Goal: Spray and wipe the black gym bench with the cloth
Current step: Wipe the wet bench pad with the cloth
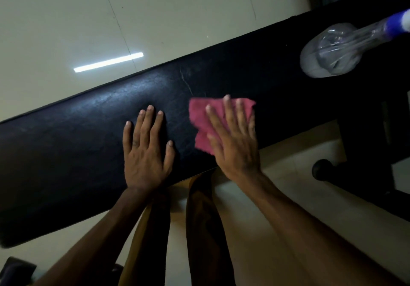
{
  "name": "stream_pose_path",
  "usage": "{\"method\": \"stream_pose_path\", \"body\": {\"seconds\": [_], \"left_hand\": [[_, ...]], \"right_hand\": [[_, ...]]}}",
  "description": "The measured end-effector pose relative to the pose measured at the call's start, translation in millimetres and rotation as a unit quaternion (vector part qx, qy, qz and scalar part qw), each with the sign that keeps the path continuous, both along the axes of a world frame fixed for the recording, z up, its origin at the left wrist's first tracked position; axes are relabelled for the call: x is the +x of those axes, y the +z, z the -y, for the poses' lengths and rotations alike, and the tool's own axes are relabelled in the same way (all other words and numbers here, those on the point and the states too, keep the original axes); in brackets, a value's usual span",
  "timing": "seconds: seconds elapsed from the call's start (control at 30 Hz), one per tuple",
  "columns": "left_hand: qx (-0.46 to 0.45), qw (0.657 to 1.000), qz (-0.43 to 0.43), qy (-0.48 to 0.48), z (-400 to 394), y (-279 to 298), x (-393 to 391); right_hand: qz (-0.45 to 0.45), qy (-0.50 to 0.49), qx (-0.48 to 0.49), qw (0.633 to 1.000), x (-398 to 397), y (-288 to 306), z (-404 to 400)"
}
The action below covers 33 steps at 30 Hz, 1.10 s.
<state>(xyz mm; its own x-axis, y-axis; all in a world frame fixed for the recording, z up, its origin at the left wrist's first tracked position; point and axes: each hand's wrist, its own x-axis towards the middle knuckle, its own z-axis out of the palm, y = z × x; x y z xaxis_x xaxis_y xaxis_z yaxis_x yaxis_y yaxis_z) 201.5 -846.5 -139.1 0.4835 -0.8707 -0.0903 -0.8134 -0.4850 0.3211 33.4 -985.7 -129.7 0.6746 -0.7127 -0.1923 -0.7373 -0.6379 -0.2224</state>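
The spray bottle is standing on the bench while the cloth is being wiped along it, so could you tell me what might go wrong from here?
1. The right hand presses the pink cloth flat on the black bench, with the clear spray bottle standing further along; a stroke that way could knock it over.
2. The left hand lies flat on the pad, so that patch may be missed.

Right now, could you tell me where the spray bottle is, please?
In the head view the spray bottle stands on the black bench at upper right, beyond the pink cloth under the right hand, untouched by either hand.
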Motion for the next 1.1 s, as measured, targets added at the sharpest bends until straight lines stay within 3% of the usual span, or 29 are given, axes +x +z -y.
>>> {"method": "stream_pose_path", "body": {"seconds": [0.03, 0.07, 0.13, 0.17, 0.2, 0.23, 0.3, 0.37, 0.43, 0.5, 0.53, 0.57, 0.63, 0.7, 0.73, 0.77, 0.83, 0.87, 0.93, 1.0, 1.03, 1.1], "left_hand": [[0.0, 1.0, -0.002, 0.0, -0.2, 0.4, 0.5], [0.001, 1.0, -0.006, 0.0, 0.3, 0.3, 0.7], [0.003, 1.0, -0.013, 0.002, 1.5, 0.0, 0.1], [0.003, 1.0, -0.014, 0.004, 1.6, 0.1, 0.0], [0.002, 1.0, -0.013, 0.004, 1.5, 0.2, 0.0], [0.001, 1.0, -0.014, 0.004, 1.3, 0.8, 0.1], [0.004, 1.0, -0.017, 0.001, 0.5, 2.1, 1.1], [0.009, 1.0, -0.024, 0.001, 0.8, 2.9, 1.6], [0.013, 1.0, -0.026, 0.002, 1.4, 3.2, 1.1], [0.014, 1.0, -0.023, 0.001, 1.5, 2.6, 0.3], [0.015, 1.0, -0.022, 0.0, 1.4, 2.1, 0.2], [0.016, 1.0, -0.022, -0.001, 1.3, 1.7, 0.4], [0.018, 1.0, -0.024, -0.001, 0.5, 2.0, 1.6], [0.018, 0.999, -0.027, -0.001, 1.3, 3.2, 1.9], [0.019, 1.0, -0.025, 0.0, 1.9, 3.5, 1.7], [0.019, 1.0, -0.023, 0.0, 2.1, 3.4, 1.6], [0.018, 1.0, -0.016, 0.002, 1.7, 2.8, 0.8], [0.017, 1.0, -0.014, 0.002, 1.6, 2.4, 0.3], [0.017, 1.0, -0.013, 0.0, 1.2, 2.1, 0.5], [0.018, 1.0, -0.013, -0.002, 0.9, 2.8, 1.3], [0.019, 1.0, -0.013, -0.002, 0.9, 3.0, 1.2], [0.022, 1.0, -0.009, -0.001, 0.9, 2.7, 0.9]], "right_hand": [[0.0, 0.065, 0.008, 0.998, -15.7, 0.7, 12.5], [0.002, 0.05, 0.006, 0.999, -31.5, -0.2, 24.9], [0.02, -0.158, -0.016, 0.987, -48.0, -3.4, 34.8], [0.033, -0.274, -0.022, 0.961, -45.4, -2.9, 27.1], [0.039, -0.329, -0.018, 0.943, -37.2, -2.8, 12.5], [0.032, -0.318, -0.012, 0.947, -28.6, -1.1, -4.4], [0.008, -0.176, 0.018, 0.984, -33.2, -2.9, -28.1], [0.012, -0.081, 0.011, 0.997, -60.1, -4.3, -12.6], [0.051, -0.187, -0.023, 0.981, -73.5, -9.9, 6.0], [0.113, -0.39, -0.027, 0.913, -55.3, -12.2, 5.3], [0.128, -0.434, -0.013, 0.892, -36.1, -11.4, -4.1], [0.117, -0.421, 0.005, 0.899, -19.4, -8.3, -14.9], [0.06, -0.25, 0.028, 0.966, -17.3, -6.4, -32.7], [0.05, -0.118, 0.013, 0.992, -47.2, -7.5, -11.9], [0.064, -0.151, -0.001, 0.987, -58.5, -9.0, 2.5], [0.088, -0.243, -0.013, 0.966, -63.6, -10.7, 14.5], [0.121, -0.433, -0.01, 0.893, -49.2, -10.0, 22.0], [0.099, -0.442, -0.002, 0.892, -34.4, -8.2, 16.3], [0.013, -0.258, 0.01, 0.966, -25.1, -5.3, -1.3], [-0.01, -0.038, 0.023, 0.999, -46.6, -0.4, 9.5], [-0.009, -0.02, 0.022, 1.0, -55.7, 1.3, 21.7], [0.008, -0.162, 0.005, 0.987, -51.8, -0.1, 36.8]]}}
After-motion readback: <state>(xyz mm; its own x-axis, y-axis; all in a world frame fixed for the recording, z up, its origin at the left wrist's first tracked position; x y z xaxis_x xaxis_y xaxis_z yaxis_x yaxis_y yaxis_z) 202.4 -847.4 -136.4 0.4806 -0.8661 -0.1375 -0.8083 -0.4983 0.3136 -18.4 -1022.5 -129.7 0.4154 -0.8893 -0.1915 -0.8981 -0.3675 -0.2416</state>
